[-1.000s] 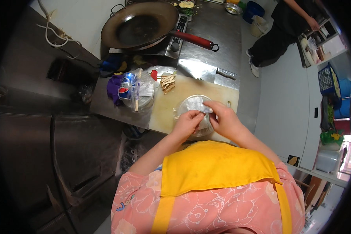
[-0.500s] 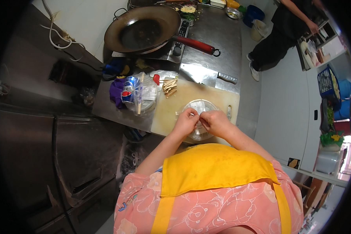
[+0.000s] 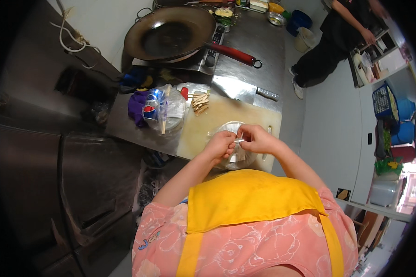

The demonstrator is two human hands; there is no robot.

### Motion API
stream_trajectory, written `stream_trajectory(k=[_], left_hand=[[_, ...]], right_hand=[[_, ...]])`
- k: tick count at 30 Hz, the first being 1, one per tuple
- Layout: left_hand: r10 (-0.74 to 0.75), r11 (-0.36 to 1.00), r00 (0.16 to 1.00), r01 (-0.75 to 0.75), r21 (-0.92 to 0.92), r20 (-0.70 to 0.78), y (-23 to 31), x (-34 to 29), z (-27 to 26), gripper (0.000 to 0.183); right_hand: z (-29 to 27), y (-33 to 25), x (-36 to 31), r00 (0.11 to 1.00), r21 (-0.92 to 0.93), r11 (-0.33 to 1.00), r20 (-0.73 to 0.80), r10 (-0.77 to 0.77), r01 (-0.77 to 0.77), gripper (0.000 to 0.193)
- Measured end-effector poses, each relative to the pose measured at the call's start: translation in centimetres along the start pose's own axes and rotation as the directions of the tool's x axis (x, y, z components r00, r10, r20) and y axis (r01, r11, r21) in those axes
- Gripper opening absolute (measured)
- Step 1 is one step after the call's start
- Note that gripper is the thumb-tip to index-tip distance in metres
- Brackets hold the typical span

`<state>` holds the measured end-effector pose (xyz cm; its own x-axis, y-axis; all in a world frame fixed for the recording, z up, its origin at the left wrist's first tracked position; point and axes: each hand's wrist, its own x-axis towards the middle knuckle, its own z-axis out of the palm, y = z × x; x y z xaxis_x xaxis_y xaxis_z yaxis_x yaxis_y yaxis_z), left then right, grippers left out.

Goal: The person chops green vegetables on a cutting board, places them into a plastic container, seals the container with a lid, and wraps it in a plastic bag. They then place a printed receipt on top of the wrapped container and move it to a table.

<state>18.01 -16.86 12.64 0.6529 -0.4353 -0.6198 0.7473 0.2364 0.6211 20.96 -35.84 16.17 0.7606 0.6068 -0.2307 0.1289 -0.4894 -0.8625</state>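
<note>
Over a round container (image 3: 238, 162) wrapped in clear plastic, my two hands meet fingertip to fingertip. A small white strip (image 3: 239, 140) shows between them; its kind is too small to make out. My left hand (image 3: 222, 146) pinches one end of it, fingers curled. My right hand (image 3: 259, 139) has thumb and fingers closed at the other end. White paper-like pieces show under the plastic. The container sits on a pale cutting board (image 3: 198, 131). At the board's far left lies a pile of short tan sticks (image 3: 200, 104).
A cleaver (image 3: 238, 87) lies beyond the board. Left of it are a plastic bag (image 3: 173, 111) and a blue can (image 3: 151, 107). A large wok (image 3: 171, 37) rests on a cooker, its red handle pointing right. Another person (image 3: 326, 48) stands at the far right.
My hands have drawn slightly apart, the right one shifting a little right, and the white strip now shows between them. The whole view has shifted slightly.
</note>
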Motion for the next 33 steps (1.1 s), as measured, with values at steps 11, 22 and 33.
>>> stream_trajectory(k=[11, 22, 33], left_hand=[[0.780, 0.561, 0.530, -0.356, 0.747, -0.333, 1.2, -3.3, -5.0, 0.052], [0.935, -0.010, 0.354, 0.093, 0.996, -0.024, 10.5, -5.6, -19.4, 0.017], [0.486, 0.817, 0.853, -0.365, 0.446, -0.191, 16.6, -9.2, -17.3, 0.024]], right_hand=[[-0.7, -2.0, -0.1, 0.934, 0.331, 0.894, 0.291, 0.207, -0.301, 0.025], [1.7, -0.9, 0.1, 0.987, -0.097, 0.987, 0.082, 0.138, -0.130, 0.033], [1.3, -6.0, -7.4, 0.859, 0.026, 0.997, -0.506, 0.077, -0.074, 0.015]])
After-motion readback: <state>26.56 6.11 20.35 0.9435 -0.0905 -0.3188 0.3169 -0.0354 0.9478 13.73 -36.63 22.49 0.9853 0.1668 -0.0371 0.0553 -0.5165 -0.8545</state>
